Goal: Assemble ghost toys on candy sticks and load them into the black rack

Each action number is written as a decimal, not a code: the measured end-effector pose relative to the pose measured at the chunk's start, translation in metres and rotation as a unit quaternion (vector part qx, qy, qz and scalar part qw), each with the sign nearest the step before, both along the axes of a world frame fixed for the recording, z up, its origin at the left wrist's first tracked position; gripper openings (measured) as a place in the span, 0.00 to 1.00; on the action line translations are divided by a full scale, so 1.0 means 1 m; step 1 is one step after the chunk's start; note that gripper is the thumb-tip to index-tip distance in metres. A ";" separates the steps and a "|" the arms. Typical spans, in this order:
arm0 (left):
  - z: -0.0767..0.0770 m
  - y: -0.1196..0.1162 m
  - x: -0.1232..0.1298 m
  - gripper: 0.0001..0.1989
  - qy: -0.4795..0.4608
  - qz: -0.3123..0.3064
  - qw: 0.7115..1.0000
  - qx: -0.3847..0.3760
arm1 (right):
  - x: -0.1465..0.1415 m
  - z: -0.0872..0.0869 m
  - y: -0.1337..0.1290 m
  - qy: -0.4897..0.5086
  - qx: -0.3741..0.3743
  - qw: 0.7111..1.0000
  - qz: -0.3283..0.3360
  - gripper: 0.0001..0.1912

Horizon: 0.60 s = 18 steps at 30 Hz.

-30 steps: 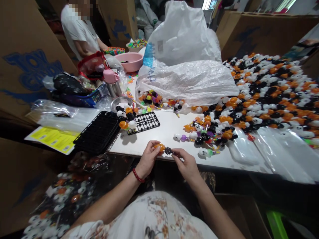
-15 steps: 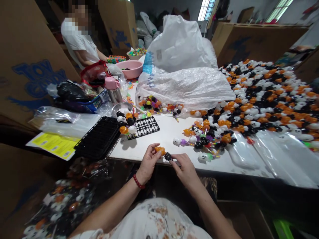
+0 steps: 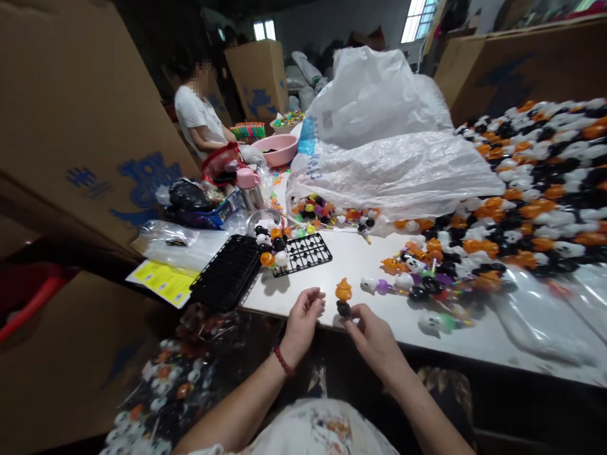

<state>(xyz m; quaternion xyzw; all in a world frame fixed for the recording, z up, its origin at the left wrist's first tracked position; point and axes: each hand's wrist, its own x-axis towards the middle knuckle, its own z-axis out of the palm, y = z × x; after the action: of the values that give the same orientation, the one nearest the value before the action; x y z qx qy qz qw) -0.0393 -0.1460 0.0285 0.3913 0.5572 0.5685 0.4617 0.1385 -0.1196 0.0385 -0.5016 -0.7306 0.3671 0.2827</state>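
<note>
One orange-and-black toy, upright, sits pinched in the right hand — the left hand, thumb and fingers apart, hovers nearby.

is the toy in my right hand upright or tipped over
The toy is upright: its orange part sits directly above its black part, held in your right hand.

The left hand has let go of the toy; its orange end, at ten o'clock before, now points to twelve above the right hand; a red container has appeared towards nine o'clock
</note>
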 end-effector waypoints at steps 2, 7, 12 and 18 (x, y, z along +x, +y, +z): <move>-0.003 -0.001 -0.009 0.14 0.194 -0.002 0.980 0.031 | -0.003 -0.005 0.002 0.011 -0.003 1.000 -0.003 0.06; -0.009 0.023 -0.024 0.21 0.491 -0.034 0.865 0.101 | -0.009 -0.012 0.006 0.045 0.028 0.998 0.015 0.08; -0.026 0.061 -0.030 0.26 0.561 -0.014 0.826 0.044 | -0.006 -0.011 0.010 0.050 0.036 0.998 0.026 0.09; -0.032 0.054 -0.040 0.23 0.589 -0.040 0.801 0.101 | 0.005 -0.010 0.011 0.064 0.034 0.997 0.037 0.11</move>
<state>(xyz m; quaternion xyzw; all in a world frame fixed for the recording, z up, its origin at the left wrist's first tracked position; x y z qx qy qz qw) -0.0793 -0.0920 -0.0038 0.7168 0.6454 0.2628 0.0251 0.1439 -0.1086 0.0283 -0.4398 -0.7411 0.3838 0.3316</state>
